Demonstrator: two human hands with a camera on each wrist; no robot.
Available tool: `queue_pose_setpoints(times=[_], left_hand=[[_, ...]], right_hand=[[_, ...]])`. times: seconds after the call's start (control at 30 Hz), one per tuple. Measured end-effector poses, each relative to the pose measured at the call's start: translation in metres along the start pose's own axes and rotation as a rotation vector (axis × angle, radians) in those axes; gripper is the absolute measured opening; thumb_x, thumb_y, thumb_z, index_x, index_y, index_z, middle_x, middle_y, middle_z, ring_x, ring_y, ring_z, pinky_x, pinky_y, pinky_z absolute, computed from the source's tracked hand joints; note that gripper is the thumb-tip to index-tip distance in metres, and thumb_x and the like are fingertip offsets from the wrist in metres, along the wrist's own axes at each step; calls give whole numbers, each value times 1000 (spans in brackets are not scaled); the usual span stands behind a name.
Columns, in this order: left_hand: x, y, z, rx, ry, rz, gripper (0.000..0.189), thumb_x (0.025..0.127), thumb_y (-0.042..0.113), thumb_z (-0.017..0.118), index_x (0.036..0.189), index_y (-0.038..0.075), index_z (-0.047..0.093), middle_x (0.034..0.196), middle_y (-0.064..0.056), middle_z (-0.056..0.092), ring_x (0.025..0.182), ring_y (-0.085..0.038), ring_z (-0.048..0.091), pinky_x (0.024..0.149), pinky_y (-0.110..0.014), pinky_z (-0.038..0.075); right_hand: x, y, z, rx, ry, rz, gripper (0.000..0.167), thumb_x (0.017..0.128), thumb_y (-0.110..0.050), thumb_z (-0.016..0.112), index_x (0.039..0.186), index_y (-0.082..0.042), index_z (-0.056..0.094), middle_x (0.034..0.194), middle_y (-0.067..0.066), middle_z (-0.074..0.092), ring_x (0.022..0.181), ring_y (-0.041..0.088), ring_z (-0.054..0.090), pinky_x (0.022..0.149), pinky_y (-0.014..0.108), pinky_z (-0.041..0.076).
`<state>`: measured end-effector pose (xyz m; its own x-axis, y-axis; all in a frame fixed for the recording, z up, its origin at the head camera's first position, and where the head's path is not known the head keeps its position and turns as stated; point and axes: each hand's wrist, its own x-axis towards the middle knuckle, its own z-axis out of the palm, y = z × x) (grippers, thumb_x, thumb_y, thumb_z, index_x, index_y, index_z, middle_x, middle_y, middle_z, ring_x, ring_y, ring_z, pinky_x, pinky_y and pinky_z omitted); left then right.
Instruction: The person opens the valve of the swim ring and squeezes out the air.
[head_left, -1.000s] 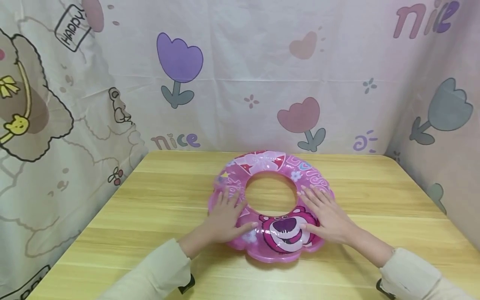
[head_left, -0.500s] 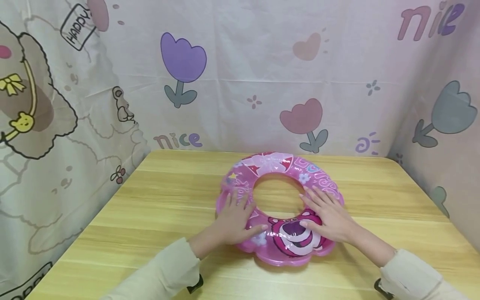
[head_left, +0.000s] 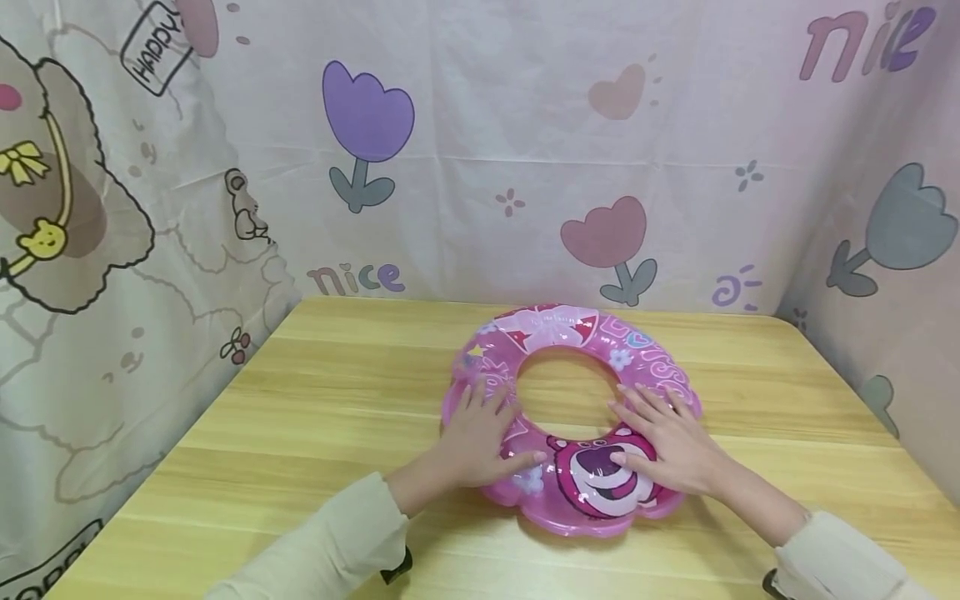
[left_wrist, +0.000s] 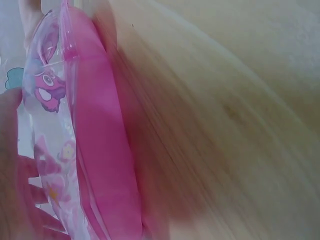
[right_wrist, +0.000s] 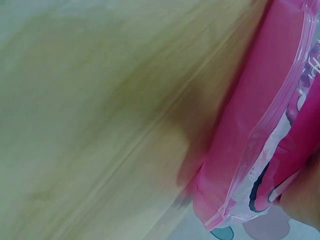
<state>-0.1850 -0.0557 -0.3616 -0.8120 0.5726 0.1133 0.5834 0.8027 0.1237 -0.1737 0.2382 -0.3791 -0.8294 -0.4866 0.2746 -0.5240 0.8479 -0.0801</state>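
Tabletop [head_left: 330,408], pink ring [head_left: 551,508], side edges [head_left: 191,433] beyond

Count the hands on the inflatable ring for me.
2: the left hand rests on the left side of the pink inflatable ring, the right hand on its right side. No others show.

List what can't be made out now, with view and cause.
Underside of the swim ring: head view, hidden by its own top.
Lettering at ring's left: head view, partly covered by left hand.
Right part of bear print: head view, under right hand.
Most of right hand: right wrist view, cut off by right edge.
Black straps: head view, partly hidden by sleeves.
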Motion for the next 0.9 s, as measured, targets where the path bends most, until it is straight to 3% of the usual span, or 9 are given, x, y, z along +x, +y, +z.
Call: queue_pose_setpoints(times=[0.07,0.2,0.37,0.47,0.63,0.77,0.9], left_hand=[[1,-3,-2,-4,70,0,77,83,65,48,134,7,48,145,-17,38,137,-44,25,111,-58,20],[6,-13,-6,-32,280,16,65,80,59,59,116,5,60,127,-16,55,124,-35,46,103,-53,38],[12,-34,-10,-75,454,6,56,78,49,68,107,1,65,119,-17,62,122,-32,51,97,-47,46],[14,-46,-13,-110,494,-23,55,78,42,71,112,0,63,122,-19,60,119,-33,53,96,-45,47],[18,-60,-13,-91,529,-42,57,77,38,73,118,0,60,118,-17,62,111,-32,58,93,-43,49],[23,-68,-10,-75,539,-65,52,78,39,72,109,-2,62,107,-16,65,99,-30,62,85,-41,53],[31,-72,-7,-87,506,-132,45,80,41,69,96,-1,63,91,-13,65,80,-24,61,70,-34,54]], right_hand=[[-1,0,0,-6,6,-8,65,82,-51,57,132,-10,51,145,16,40,133,43,33,107,64,16],[-1,0,0,-14,9,-13,63,83,-51,57,131,-10,54,145,15,39,133,42,33,107,64,16],[0,0,1,-15,1,-6,60,83,-51,57,127,-10,58,145,15,39,134,41,32,108,64,16],[0,-1,2,-19,-4,-4,59,83,-51,57,125,-11,59,145,15,39,134,41,31,108,64,16],[-1,-1,4,-23,2,4,57,83,-50,57,124,-11,60,145,14,41,134,41,32,108,63,17],[-2,0,3,-23,6,6,56,83,-50,57,123,-11,60,143,14,43,134,40,32,108,62,17],[-4,0,3,-26,5,4,55,83,-50,57,122,-11,61,143,14,44,134,40,33,108,62,17]])
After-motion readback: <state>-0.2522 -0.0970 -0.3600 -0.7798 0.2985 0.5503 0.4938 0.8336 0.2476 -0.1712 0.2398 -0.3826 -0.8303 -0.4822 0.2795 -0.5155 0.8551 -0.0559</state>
